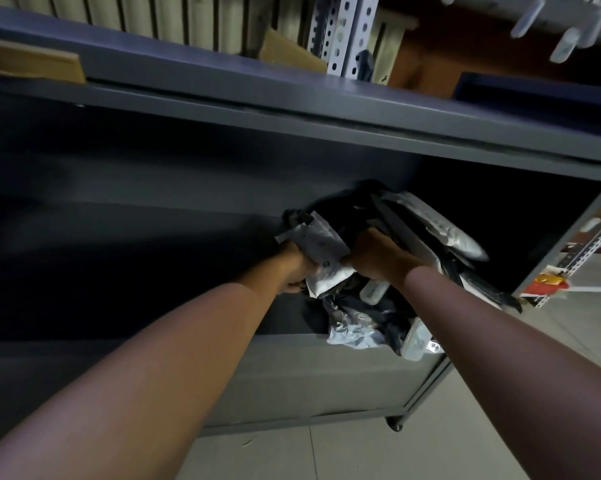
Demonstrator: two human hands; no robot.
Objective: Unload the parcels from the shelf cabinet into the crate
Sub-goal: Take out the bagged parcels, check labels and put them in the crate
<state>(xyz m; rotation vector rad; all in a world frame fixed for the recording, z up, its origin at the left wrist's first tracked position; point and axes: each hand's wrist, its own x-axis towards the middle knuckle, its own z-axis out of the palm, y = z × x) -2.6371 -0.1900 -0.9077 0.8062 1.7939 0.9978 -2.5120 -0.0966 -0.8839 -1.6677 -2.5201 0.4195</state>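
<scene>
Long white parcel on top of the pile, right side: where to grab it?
Likely its lower-right end: the long white parcel lies slanted on top of the pile, and that end juts clear. Come from the right, where the cabinet is open, with a pinch grip across its narrow width.

Pale tiled floor (326,455), dim light

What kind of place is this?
Probably a storeroom or parcel depot: a grey metal cabinet holds a heap of parcels, cardboard boxes sit on top, and slotted metal racking stands behind.
</scene>
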